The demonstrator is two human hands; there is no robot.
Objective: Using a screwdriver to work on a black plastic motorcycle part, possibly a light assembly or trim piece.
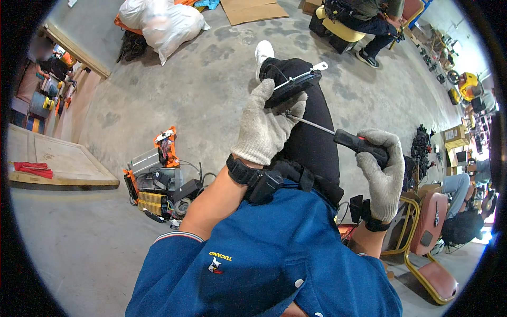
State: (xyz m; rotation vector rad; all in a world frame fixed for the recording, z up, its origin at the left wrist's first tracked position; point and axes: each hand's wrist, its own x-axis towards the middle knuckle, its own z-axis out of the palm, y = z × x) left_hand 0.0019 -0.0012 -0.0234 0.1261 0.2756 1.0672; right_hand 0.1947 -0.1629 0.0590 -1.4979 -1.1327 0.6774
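In my gloved left hand (264,124) I hold a flat black device (296,89) with a silver metal strip along its edge, raised over my thigh. The strip ends in a rounded tab with a hole. My gloved right hand (383,169) is wrapped round the black and red handle of a screwdriver (364,147). Its thin shaft points left, and the tip meets the underside of the device by my left fingers. What the tip touches there is hidden by the glove.
On the floor at left lies a pile of electronic parts (163,182) with cables. White bags (169,26) and flat cardboard (253,10) are at the back. Another person (364,21) sits at the far right. Folding chairs (430,227) stand at my right; a wooden board (63,156) is at left.
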